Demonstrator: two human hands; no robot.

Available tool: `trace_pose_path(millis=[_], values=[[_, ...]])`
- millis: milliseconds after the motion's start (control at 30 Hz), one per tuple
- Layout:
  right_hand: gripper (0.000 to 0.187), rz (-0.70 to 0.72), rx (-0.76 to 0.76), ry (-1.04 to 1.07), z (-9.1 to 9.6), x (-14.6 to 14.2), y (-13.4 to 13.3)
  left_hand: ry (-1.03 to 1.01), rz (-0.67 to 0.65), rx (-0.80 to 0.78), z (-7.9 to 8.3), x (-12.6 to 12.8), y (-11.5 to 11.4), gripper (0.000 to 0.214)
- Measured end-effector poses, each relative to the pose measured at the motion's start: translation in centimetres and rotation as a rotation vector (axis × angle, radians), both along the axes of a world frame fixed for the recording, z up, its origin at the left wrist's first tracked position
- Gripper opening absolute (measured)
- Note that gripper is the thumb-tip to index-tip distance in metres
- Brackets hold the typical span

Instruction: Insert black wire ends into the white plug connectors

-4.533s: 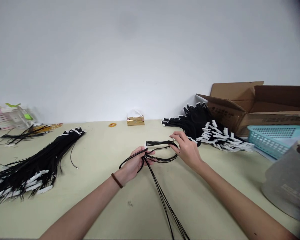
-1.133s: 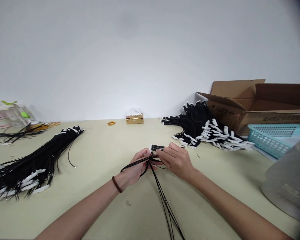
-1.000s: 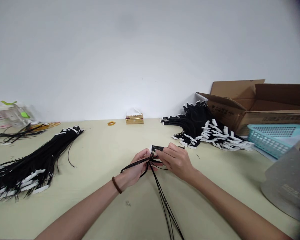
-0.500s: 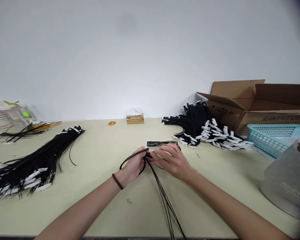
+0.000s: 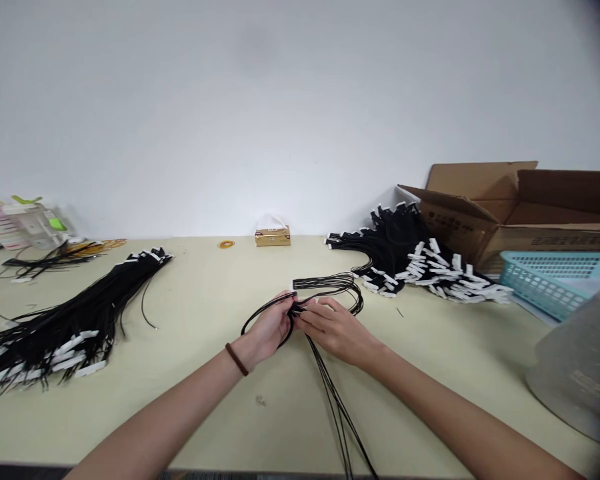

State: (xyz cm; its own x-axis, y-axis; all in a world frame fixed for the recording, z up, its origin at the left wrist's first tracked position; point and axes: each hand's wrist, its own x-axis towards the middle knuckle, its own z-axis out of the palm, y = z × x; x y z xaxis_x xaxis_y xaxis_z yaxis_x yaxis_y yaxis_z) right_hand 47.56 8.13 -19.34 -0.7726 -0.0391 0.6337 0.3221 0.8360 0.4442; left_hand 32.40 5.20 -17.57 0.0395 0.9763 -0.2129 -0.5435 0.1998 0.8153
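Observation:
Both hands meet at mid-table around a looped bundle of thin black cables. My left hand is closed on the bundle, with one loop curving out to its left. My right hand grips the same bundle from the other side, its fingers bent together over the cables. A white connector at one cable end shows just beyond the left fingertips. Loose cable ends run from between the hands toward the table's front edge. The fingers hide the middle of the bundle.
Black cables with white connectors lie at left, and a second cable pile at right. Behind are a tissue box and rubber bands. A cardboard box, blue basket and grey container stand at right.
My right hand has come down and its raised fingers have closed onto the bundle. The cable loop beyond it now shows more fully. My left hand keeps its hold.

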Motion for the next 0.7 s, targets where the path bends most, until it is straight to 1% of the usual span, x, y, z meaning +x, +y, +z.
trace_pose_path(millis=[100,233,467,700], values=[[0.015,0.000,-0.013,-0.001,0.02,0.09,0.11,-0.011,-0.025,0.014,0.08,-0.05,-0.01,0.002],[0.014,0.007,-0.046,0.019,0.00,0.29,0.33,-0.032,-0.093,0.018,0.09,-0.22,-0.01,0.006],[0.014,0.005,-0.075,0.047,-0.16,0.34,0.54,-0.037,-0.112,0.009,0.18,-0.31,0.00,0.005],[0.013,0.023,-0.087,0.088,-0.39,0.22,0.48,-0.042,-0.147,0.026,-0.40,-0.49,0.12,0.007]])
